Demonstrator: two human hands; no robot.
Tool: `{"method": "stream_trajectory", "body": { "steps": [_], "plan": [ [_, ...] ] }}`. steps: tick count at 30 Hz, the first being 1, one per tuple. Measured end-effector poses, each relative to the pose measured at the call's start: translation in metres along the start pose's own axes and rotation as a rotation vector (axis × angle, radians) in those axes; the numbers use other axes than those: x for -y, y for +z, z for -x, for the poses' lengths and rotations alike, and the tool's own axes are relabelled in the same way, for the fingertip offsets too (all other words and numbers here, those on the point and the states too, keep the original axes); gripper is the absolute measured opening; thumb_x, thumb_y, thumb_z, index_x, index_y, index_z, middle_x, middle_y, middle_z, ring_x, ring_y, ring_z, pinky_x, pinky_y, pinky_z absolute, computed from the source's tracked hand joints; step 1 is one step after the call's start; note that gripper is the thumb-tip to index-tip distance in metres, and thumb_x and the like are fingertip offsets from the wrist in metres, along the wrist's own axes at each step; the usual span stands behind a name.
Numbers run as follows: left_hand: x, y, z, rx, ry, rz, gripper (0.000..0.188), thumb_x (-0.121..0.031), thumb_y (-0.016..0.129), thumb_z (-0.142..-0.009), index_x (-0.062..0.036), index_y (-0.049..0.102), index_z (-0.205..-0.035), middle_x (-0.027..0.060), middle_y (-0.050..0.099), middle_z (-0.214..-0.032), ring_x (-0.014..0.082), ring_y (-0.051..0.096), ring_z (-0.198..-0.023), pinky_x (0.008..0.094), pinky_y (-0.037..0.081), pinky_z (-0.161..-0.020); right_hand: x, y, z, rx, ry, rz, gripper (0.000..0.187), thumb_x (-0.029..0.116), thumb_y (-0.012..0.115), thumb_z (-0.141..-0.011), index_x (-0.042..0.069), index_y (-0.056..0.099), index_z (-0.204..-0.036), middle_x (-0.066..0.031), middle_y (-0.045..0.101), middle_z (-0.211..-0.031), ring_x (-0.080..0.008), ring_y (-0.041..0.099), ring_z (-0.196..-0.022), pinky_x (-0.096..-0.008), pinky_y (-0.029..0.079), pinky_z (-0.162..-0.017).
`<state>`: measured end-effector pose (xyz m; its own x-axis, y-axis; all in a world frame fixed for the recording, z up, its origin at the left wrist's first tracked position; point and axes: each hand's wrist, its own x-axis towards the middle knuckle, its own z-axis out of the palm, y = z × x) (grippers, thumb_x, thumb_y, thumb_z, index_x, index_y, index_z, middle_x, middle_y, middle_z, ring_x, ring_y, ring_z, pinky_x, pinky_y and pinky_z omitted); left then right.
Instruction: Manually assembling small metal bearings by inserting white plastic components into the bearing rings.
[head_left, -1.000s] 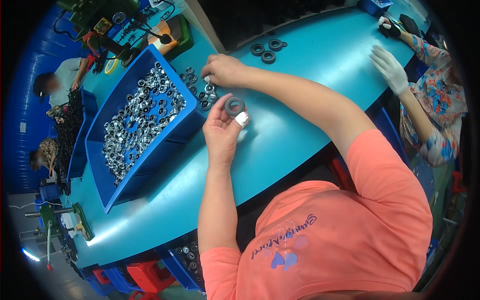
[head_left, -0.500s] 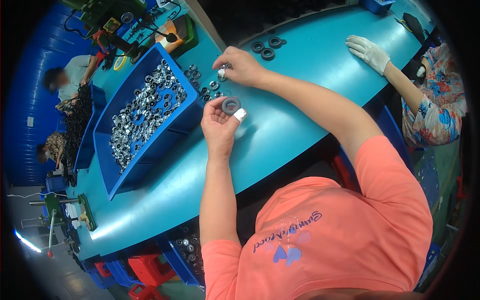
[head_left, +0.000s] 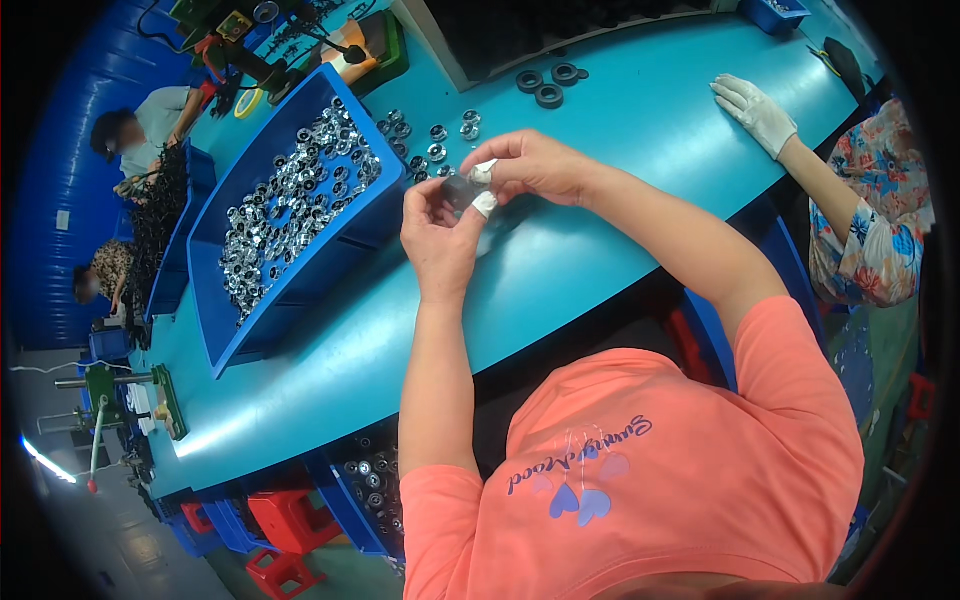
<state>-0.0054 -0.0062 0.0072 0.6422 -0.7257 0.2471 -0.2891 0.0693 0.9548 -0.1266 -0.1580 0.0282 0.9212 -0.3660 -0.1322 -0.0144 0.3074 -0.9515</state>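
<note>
My left hand (head_left: 440, 245) is closed on a dark grey ring (head_left: 458, 191), pinched between the white-taped thumb and the fingers above the teal table. My right hand (head_left: 545, 172) meets it from the right, its taped thumb and fingertips pressed together against the ring. Whatever the right fingertips hold is hidden. Just beyond both hands, several small shiny metal parts (head_left: 437, 152) lie loose on the table. To the left stands a big blue bin (head_left: 325, 285) with many of the same metal parts (head_left: 290, 205) in it.
Black rings (head_left: 548, 96) lie at the far side of the teal table (head_left: 630, 150). At the right, a co-worker's white-gloved hand (head_left: 757, 115) rests on the tabletop. A green machine (head_left: 240, 35) stands far left. Red stools (head_left: 292, 520) are below the table's near edge.
My right hand has come back from the loose metal parts to the ring in my left hand. The left hand has stayed nearly in place. The view has shifted slightly.
</note>
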Motion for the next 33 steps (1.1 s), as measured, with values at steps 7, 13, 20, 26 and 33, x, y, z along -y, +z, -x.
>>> {"method": "stream_trajectory", "body": {
  "steps": [7,13,20,26,33],
  "plan": [
    [-0.011,0.002,0.002,-0.013,-0.085,-0.018,0.042,-0.006,0.085,-0.075,0.0011,0.06,-0.108,-0.0012,0.061,-0.088,0.0034,0.054,-0.075,0.0183,0.047,-0.066,-0.007,0.0,-0.003,0.059,0.07,-0.022,0.032,0.013,0.061,-0.092,0.001,0.068,-0.121,-0.0065,0.069,-0.105,-0.012,0.065,-0.092,-0.0262,0.054,-0.08],
    [-0.013,0.001,0.002,0.002,-0.111,-0.045,0.043,-0.007,0.085,-0.076,0.001,0.06,-0.11,-0.0007,0.061,-0.09,0.0036,0.055,-0.077,0.0185,0.047,-0.068,-0.009,-0.002,-0.005,0.075,0.068,-0.044,0.032,0.014,0.063,-0.092,0.001,0.068,-0.121,-0.0067,0.069,-0.105,-0.0123,0.065,-0.092,-0.0264,0.054,-0.081],
    [0.001,0.003,0.0,0.11,-0.025,0.031,0.052,-0.007,0.082,-0.081,0.0017,0.059,-0.127,0.0015,0.065,-0.098,0.0064,0.059,-0.083,0.0199,0.05,-0.074,-0.008,-0.003,-0.006,0.068,0.024,-0.065,0.032,0.013,0.068,-0.091,0.003,0.066,-0.121,-0.0041,0.068,-0.107,-0.0115,0.065,-0.09,-0.0258,0.054,-0.079],
    [-0.007,0.0,0.001,0.039,0.025,-0.182,0.046,-0.008,0.081,-0.082,0.0026,0.065,-0.124,0.002,0.067,-0.099,0.0067,0.06,-0.084,0.0209,0.051,-0.075,-0.009,-0.002,-0.005,0.069,0.069,-0.05,0.034,0.012,0.064,-0.094,0.001,0.066,-0.126,-0.0067,0.069,-0.108,-0.0125,0.066,-0.093,-0.0274,0.056,-0.082],
    [0.0,-0.001,-0.001,0.048,-0.089,-0.008,0.046,-0.013,0.08,-0.083,0.0015,0.066,-0.124,0.0056,0.066,-0.108,0.0102,0.061,-0.089,0.0242,0.052,-0.076,-0.01,0.002,-0.003,0.08,0.037,-0.102,0.031,0.009,0.061,-0.098,0.001,0.066,-0.128,-0.0111,0.069,-0.118,-0.0161,0.067,-0.104,-0.0277,0.057,-0.089]
  ]
}}
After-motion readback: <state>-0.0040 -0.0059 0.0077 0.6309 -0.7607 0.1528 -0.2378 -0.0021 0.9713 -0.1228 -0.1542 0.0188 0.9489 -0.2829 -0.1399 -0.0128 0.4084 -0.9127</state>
